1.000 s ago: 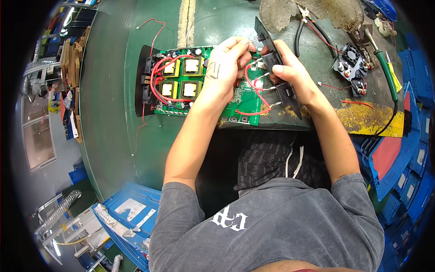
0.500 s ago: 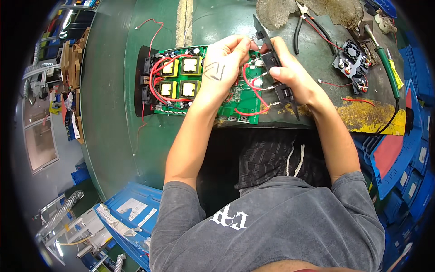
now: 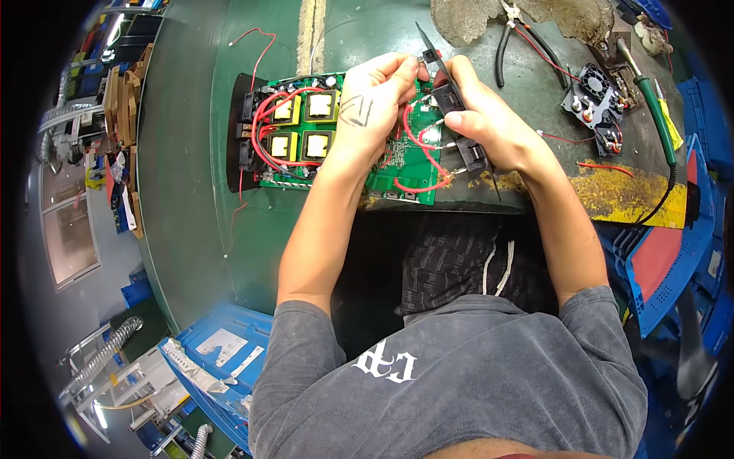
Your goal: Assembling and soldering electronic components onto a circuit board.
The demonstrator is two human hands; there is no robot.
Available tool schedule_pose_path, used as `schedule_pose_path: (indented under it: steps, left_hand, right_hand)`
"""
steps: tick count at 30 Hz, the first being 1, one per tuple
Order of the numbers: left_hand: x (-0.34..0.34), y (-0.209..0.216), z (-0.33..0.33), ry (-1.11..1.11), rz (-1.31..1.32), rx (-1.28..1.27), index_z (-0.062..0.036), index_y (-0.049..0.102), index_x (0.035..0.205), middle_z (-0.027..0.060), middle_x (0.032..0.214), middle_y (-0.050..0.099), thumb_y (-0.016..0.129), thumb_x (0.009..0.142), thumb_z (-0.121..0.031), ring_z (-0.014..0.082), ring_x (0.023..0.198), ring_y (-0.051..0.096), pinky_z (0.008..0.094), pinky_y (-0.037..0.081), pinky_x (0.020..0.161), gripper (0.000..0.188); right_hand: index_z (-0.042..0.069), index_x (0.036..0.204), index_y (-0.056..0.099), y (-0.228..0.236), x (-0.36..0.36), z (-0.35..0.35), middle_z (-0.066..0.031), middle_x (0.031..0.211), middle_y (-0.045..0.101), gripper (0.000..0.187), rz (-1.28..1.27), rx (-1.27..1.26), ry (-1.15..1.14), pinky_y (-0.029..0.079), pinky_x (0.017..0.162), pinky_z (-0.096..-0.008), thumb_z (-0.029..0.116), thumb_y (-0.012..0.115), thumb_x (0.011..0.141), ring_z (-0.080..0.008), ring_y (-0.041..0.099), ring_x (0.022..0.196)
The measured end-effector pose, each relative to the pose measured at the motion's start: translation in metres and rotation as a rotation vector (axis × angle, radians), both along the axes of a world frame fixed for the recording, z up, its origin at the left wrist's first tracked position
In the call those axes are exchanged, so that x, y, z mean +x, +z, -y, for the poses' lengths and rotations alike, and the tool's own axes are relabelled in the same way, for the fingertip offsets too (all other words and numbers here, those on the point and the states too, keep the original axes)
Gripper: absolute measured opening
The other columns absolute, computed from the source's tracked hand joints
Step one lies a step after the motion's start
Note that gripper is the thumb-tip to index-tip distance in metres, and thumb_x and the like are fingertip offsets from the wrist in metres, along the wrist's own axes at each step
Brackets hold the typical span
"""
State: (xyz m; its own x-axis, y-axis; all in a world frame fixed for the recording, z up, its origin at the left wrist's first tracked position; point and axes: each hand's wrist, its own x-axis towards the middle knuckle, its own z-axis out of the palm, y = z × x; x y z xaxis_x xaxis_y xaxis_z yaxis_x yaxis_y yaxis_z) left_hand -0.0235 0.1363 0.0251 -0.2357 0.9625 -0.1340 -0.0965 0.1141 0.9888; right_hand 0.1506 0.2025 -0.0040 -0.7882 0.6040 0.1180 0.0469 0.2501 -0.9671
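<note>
My right hand (image 3: 489, 115) grips a thin black panel (image 3: 449, 101) fitted with black sockets, held on edge above the right end of a green circuit board (image 3: 397, 183). At the panel's far end, my left hand (image 3: 375, 103) has thumb and forefinger pinched together; what lies between the fingertips is too small to make out. Red wires (image 3: 428, 157) run between the board and the panel's sockets. Several yellow-and-black transformers (image 3: 319, 105) stand on the board, and its left end meets another black panel (image 3: 243, 145).
Black-handled pliers (image 3: 503, 50), a small fan (image 3: 592, 80) on a bracket and a green soldering iron (image 3: 650, 107) lie toward the right. Loose red wires (image 3: 264, 57) rest on the green bench (image 3: 191, 153). Blue crates (image 3: 222, 348) stand at lower left.
The black panel and my right hand have shifted slightly left, and the panel is turned a little. My left hand's fingertips stay pinched, moving slightly left. A dark grey shape appears by the right-hand crates.
</note>
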Motion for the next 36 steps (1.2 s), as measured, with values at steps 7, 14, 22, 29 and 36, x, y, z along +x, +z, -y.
schedule_pose_path:
  steps: [7, 14, 22, 29, 36]
  left_hand:
    - [-0.011, 0.012, -0.001, -0.127, -0.204, -0.045, -0.0019, 0.068, 0.108, -0.0062, 0.071, 0.049, 0.059, 0.098, -0.02, 0.0018, 0.06, 0.039, 0.0176, 0.031, 0.056, 0.023]
    - [-0.034, 0.032, 0.012, 0.069, -0.382, 0.213, 0.0, 0.062, 0.128, 0.0075, 0.105, 0.061, 0.043, 0.09, 0.005, 0.0056, 0.068, 0.047, 0.02, 0.039, 0.061, 0.042]
    - [-0.02, 0.038, 0.015, -0.018, -0.112, 0.315, 0.0073, 0.048, 0.135, 0.0139, 0.109, 0.061, 0.055, 0.097, -0.001, 0.0338, 0.11, 0.067, 0.0367, 0.059, 0.093, 0.039]
    - [-0.019, 0.042, 0.018, -0.034, -0.004, 0.309, 0.0097, 0.05, 0.129, 0.0158, 0.107, 0.061, 0.062, 0.093, 0.004, 0.0346, 0.102, 0.07, 0.035, 0.06, 0.09, 0.038]
    - [-0.014, 0.039, 0.012, 0.097, -0.238, 0.343, 0.0041, 0.066, 0.106, 0.0112, 0.094, 0.072, 0.07, 0.086, 0.005, 0.0137, 0.085, 0.07, 0.0244, 0.056, 0.079, 0.02]
  right_hand:
    - [0.005, 0.134, 0.043, -0.004, -0.001, 0.003, 0.0011, 0.084, 0.047, 0.071, -0.088, -0.269, -0.084, 0.035, 0.068, -0.0256, 0.047, 0.058, 0.079, -0.0085, 0.041, 0.074]
    - [0.005, 0.128, 0.047, 0.001, -0.001, 0.007, 0.0001, 0.085, 0.048, 0.066, -0.099, -0.34, -0.105, 0.037, 0.069, -0.0255, 0.048, 0.058, 0.08, -0.0097, 0.043, 0.075]
    - [0.006, 0.125, 0.048, 0.009, -0.003, 0.01, -0.0006, 0.088, 0.048, 0.064, -0.084, -0.334, -0.098, 0.037, 0.07, -0.0252, 0.051, 0.056, 0.08, -0.0096, 0.043, 0.076]
    - [0.005, 0.127, 0.047, 0.01, -0.001, 0.011, -0.0008, 0.088, 0.05, 0.065, -0.081, -0.332, -0.107, 0.037, 0.07, -0.0251, 0.05, 0.056, 0.08, -0.0096, 0.044, 0.076]
    - [0.005, 0.13, 0.046, 0.003, -0.001, 0.009, -0.0001, 0.088, 0.049, 0.068, -0.099, -0.318, -0.103, 0.036, 0.069, -0.0248, 0.048, 0.058, 0.079, -0.009, 0.043, 0.076]
